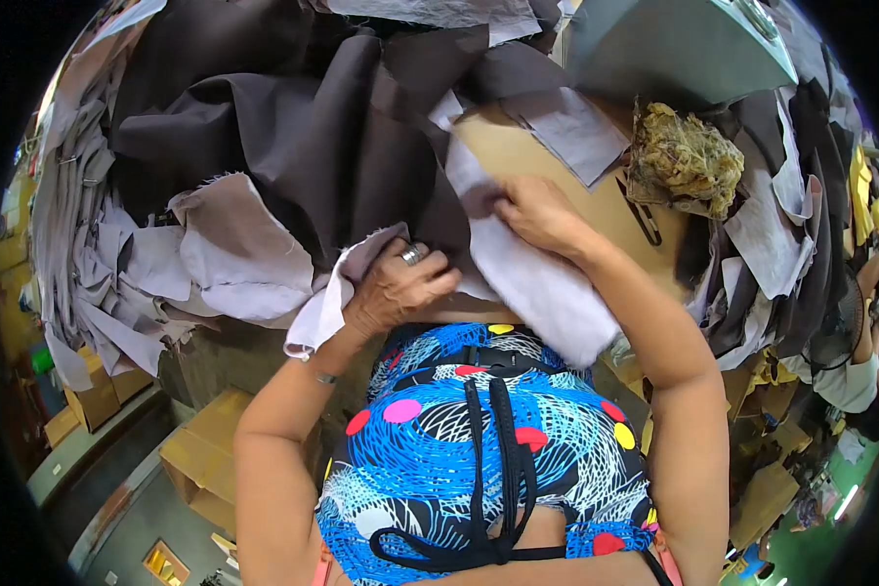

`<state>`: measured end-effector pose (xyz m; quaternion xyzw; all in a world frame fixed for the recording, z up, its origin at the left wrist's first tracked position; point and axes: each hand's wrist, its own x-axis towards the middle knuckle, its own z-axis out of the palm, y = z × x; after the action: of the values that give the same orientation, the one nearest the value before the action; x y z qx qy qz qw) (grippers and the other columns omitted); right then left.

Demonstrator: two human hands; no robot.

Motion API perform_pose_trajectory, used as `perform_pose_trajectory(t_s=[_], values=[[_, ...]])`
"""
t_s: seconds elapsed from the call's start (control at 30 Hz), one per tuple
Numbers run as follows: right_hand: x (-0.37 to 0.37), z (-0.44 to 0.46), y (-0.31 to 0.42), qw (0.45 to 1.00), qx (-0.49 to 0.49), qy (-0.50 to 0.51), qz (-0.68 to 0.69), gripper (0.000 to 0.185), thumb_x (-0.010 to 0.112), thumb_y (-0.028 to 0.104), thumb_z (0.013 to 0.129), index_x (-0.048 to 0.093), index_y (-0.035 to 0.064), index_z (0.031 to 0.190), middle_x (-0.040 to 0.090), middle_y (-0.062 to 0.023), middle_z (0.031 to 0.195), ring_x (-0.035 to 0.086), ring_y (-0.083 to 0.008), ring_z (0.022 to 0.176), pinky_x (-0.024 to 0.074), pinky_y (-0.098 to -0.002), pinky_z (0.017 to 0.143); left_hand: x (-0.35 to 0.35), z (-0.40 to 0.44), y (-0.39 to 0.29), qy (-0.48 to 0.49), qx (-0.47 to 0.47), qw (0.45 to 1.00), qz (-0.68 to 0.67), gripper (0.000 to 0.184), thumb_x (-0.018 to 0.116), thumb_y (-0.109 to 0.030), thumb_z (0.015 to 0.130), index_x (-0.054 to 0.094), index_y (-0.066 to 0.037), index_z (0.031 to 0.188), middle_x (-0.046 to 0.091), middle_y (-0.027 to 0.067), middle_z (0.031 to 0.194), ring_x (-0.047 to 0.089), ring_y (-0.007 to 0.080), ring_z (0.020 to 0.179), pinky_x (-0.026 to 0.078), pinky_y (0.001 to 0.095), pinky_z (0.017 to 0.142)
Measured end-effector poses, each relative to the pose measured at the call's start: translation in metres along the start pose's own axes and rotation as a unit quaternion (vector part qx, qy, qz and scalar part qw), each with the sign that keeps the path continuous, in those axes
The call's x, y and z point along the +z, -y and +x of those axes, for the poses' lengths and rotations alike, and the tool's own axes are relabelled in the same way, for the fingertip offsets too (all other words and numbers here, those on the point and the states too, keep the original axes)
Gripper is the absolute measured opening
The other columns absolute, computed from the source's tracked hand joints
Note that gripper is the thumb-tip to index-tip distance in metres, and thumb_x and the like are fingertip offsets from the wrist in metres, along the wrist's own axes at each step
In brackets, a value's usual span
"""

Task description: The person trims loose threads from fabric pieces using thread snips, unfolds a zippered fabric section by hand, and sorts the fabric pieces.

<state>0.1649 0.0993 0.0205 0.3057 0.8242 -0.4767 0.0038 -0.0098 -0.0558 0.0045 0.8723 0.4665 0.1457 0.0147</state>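
A large dark brown fabric piece [332, 146] with a pale underside lies in folds across the worktable [518, 161]. My left hand [405, 278], with a ring on one finger, is closed on its near edge, where a frayed pale flap turns back over the wrist. To the right, my right hand [537, 215] pinches the fabric's turned-over edge; the fingers are slightly blurred. From that hand a pale strip of cloth [547, 288] hangs toward my lap. Black thread snips [641, 213] lie on the table, right of my right hand.
A tangled yellowish thread bundle [686, 161] sits at the right, below a grey-green machine housing [679, 54]. Stacked cloth pieces [73, 234] line the left side, and more cloth [767, 234] hangs at the right. A cardboard box [205, 454] stands on the lower left.
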Motion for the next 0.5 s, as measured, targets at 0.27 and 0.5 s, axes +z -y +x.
perform_pose_trajectory(t_s=[0.27, 0.5], values=[[0.024, 0.061, -0.023, 0.872, -0.175, -0.32, -0.327, 0.01, 0.047, 0.012, 0.081, 0.055, 0.0083, 0.085, 0.056, -0.0101, 0.073, 0.06, -0.0272, 0.057, 0.0479, -0.0383, 0.049, -0.028, -0.005, 0.089, 0.045, -0.041, 0.989, 0.138, 0.016, 0.053, -0.012, 0.07, 0.056, -0.011, 0.086, 0.053, 0.0014, 0.113, 0.049, 0.0188, 0.102, 0.036, 0.0384, 0.092], [0.03, 0.06, -0.026, 0.867, -0.178, -0.331, -0.326, 0.017, 0.05, 0.013, 0.075, 0.056, 0.006, 0.06, 0.06, -0.0123, 0.078, 0.061, -0.0269, 0.058, 0.0484, -0.0378, 0.05, -0.018, 0.033, 0.011, -0.037, -0.216, 0.975, 0.024, 0.029, 0.066, -0.027, 0.072, 0.059, -0.004, 0.089, 0.054, 0.0095, 0.105, 0.049, 0.0262, 0.104, 0.039, 0.04, 0.091]])
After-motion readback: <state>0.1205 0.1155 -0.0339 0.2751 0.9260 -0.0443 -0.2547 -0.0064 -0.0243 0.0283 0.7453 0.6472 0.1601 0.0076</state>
